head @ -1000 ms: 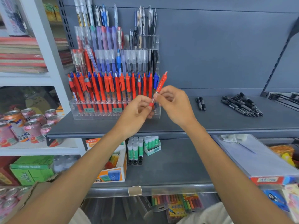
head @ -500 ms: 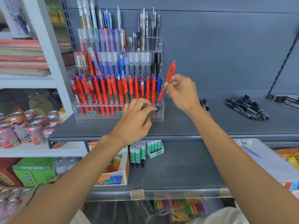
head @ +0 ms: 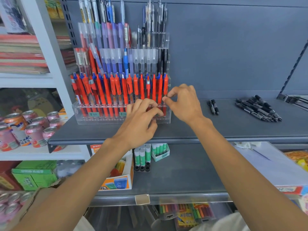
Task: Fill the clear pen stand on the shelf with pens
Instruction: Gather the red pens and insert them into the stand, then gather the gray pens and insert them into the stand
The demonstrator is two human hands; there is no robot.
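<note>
A clear tiered pen stand (head: 80, 114) stands on the grey shelf (head: 208, 129), its front row packed with red pens and its upper tiers with blue, clear and black ones. The rightmost red pen (head: 165, 85) stands upright in the end slot. My right hand (head: 185, 104) pinches that pen's barrel between thumb and forefinger. Low against the front of the stand is my left hand (head: 140, 124), its curled fingers covering the bottoms of the last few pens. Whether it holds anything is hidden.
Two black pens (head: 213, 106) lie on the shelf just right of my right hand, and a pile of black pens (head: 258, 109) lies farther right. Drink cans (head: 30, 129) crowd the white shelf at left. Glue sticks (head: 142, 155) and boxes sit on the shelf below.
My right hand carried the red pen from in front of the stand up and then down into the rightmost front slot. My left hand let go of its tip and moved to the stand's front.
</note>
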